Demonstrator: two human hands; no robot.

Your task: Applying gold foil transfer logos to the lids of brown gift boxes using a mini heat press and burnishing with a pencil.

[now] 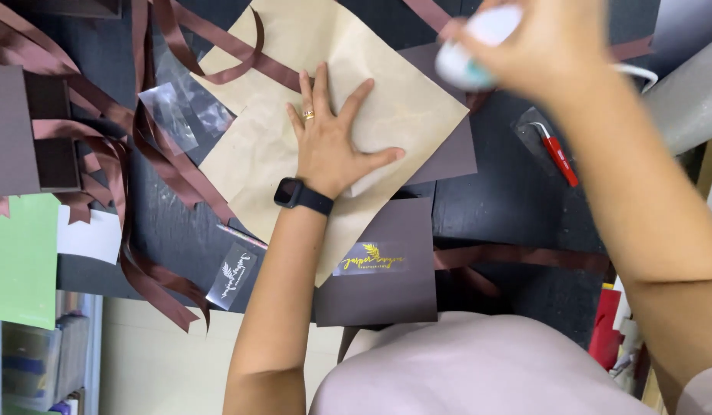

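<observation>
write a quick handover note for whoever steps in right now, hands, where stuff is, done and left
Left hand: flat, fingers spread, pressing the tan paper sheet onto the dark table.
Right hand: raised above the table, gripping a small white object, blurred; it is clear of the paper.
Brown card with a gold print lies at the sheet's near edge, partly under it. Brown ribbons lie at left, a red-handled tool at right.
Done: sheet laid out, held flat.
Left: the white object has not met the paper; ribbons lie loose.

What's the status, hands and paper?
Left hand flat, fingers spread on tan paper sheet. Right hand raised, blurred, gripping white-and-teal object. Brown ribbons lie alongside the sheet.
</observation>
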